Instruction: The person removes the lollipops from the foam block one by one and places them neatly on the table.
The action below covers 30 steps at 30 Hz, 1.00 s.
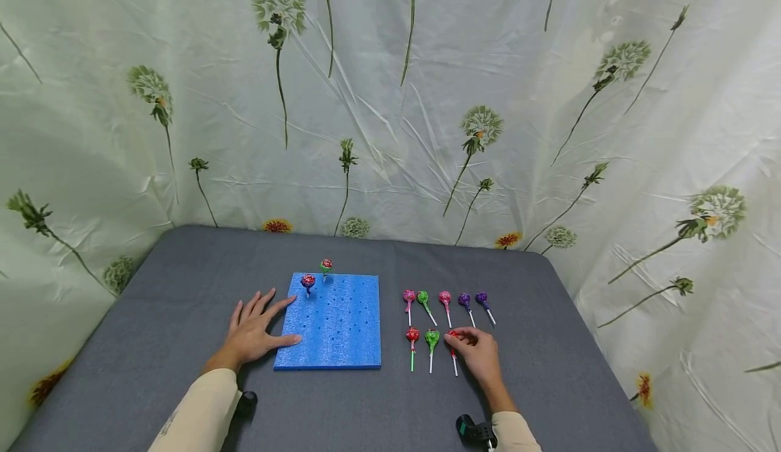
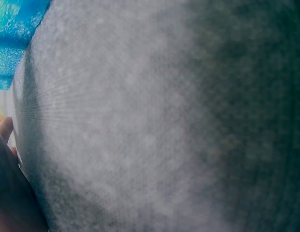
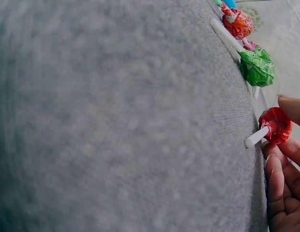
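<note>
My left hand [image 1: 251, 333] lies with fingers spread at the left side of a blue foam board [image 1: 348, 343], thumb and index finger reaching onto its edge. Two lollipops stand upright in the board's upper left, one dark with red [image 1: 308, 280] and one red and green [image 1: 326, 264]. My right hand [image 1: 478, 354] pinches the head of a red lollipop [image 3: 277, 126] between thumb and fingers, its white stick pointing toward me. Just left of that hand lie a green lollipop [image 1: 432, 338] and another red lollipop [image 1: 413, 335] with a green stick.
Behind the right hand runs a row of lollipops: pink [image 1: 409, 296], green [image 1: 423, 297], pink [image 1: 445, 298] and purple ones [image 1: 465, 301]. Small holes dot the board. Grey cloth [image 1: 329, 411] covers the table, and a flower-printed curtain [image 1: 390, 113] hangs around its back and sides.
</note>
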Available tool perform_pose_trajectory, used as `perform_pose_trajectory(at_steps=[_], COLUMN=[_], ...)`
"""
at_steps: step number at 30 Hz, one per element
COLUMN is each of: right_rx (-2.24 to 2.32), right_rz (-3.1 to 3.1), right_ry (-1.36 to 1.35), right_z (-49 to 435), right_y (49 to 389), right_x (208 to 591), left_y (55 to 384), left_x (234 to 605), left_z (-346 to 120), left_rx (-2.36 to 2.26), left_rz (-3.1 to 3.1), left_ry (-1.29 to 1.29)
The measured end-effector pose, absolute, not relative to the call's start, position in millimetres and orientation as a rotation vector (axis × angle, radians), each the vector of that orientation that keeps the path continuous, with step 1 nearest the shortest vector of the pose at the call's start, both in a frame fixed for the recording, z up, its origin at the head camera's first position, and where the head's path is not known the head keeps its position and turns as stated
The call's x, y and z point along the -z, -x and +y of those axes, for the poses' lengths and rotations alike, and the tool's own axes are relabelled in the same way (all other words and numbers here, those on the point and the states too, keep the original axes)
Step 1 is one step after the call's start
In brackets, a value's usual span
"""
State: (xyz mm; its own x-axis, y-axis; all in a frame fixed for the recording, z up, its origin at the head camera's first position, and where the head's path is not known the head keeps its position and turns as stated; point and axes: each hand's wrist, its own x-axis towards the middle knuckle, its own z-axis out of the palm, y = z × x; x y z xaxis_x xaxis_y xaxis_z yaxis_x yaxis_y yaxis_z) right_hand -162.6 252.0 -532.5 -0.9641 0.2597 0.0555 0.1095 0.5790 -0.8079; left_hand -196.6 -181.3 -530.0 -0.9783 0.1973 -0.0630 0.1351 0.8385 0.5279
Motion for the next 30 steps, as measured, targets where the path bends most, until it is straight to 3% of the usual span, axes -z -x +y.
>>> perform_pose_trajectory(at_steps=[30], right_rx=[-1.416], right_rz=[-2.505], right_ry=[0.286], right_z=[252.0], right_y=[166.4], right_x=[514.9], left_y=[197.1], left_x=[531.4], left_z=[-182.9], left_rx=[-0.839], left_rz=[2.902], left_ry=[-0.291])
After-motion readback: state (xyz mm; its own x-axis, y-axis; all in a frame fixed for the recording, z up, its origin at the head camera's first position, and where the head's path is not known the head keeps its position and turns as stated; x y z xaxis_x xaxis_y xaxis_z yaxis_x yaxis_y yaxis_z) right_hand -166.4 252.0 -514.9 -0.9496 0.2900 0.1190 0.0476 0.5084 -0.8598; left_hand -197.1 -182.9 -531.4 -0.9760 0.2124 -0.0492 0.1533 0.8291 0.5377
